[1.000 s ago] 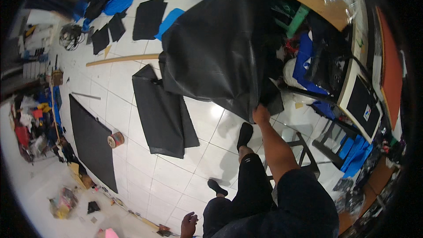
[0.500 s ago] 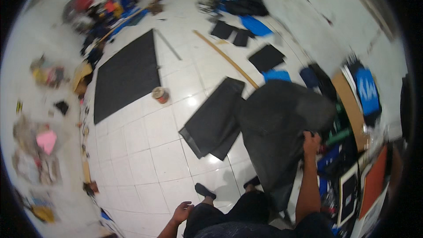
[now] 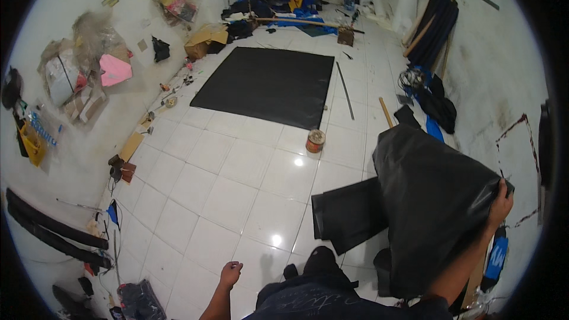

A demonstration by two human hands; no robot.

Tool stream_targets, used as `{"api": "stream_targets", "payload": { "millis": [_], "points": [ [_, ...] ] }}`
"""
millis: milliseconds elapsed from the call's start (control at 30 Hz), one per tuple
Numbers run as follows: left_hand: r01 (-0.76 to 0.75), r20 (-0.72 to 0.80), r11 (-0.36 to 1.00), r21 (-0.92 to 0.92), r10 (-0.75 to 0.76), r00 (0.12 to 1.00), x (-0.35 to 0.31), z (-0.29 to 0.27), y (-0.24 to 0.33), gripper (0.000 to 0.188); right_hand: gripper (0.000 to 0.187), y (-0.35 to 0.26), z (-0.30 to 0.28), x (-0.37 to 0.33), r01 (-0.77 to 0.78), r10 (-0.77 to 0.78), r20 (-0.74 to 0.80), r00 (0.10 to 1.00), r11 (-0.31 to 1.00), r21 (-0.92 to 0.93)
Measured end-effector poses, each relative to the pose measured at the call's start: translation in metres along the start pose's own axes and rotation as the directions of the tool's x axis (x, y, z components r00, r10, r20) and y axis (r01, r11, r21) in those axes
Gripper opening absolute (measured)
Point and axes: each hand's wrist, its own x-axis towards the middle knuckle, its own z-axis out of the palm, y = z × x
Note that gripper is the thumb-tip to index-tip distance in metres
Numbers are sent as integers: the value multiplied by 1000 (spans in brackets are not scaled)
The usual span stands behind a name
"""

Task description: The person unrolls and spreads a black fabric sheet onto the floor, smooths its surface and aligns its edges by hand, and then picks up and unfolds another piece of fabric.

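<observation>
My right hand (image 3: pixel 501 204) is closed on the edge of a large black sheet (image 3: pixel 432 201), which looks like smooth leatherette or plastic. The sheet hangs in wide folds on my right and hides part of the floor. Beneath its left side, a folded black piece (image 3: pixel 351 213) lies on the tiles. My left hand (image 3: pixel 231 274) hangs low at my left side, its fingers curled, with nothing visible in them. Farther ahead, a big flat black sheet (image 3: pixel 267 86) is spread on the floor, with an open tin can (image 3: pixel 315 141) by its near right corner.
A thin metal strip (image 3: pixel 345 90) and a wooden stick (image 3: pixel 386 112) lie on the white tiles (image 3: pixel 249 201). Dark rolls (image 3: pixel 434 29) lean at the right wall. Plastic bags (image 3: pixel 65 74) hang on the left wall. A cardboard box (image 3: pixel 205 41) and heaped materials line the far end.
My view has swung left and up. My right hand has raised the black sheet's edge, moving outward to the right. My left hand's fingers have curled in.
</observation>
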Motion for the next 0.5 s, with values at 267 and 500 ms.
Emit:
{"api": "stream_targets", "payload": {
  "millis": [267,500],
  "points": [
    [-2,130,983,-185,26,991,117,7,77,45,45,-152,142,60,217,-219,80,972,976,31],
    [247,-29,968,33,-246,969,233,-67,46,44,38,-222,280,142,220,-249,127,960,954,205]
  ]
}}
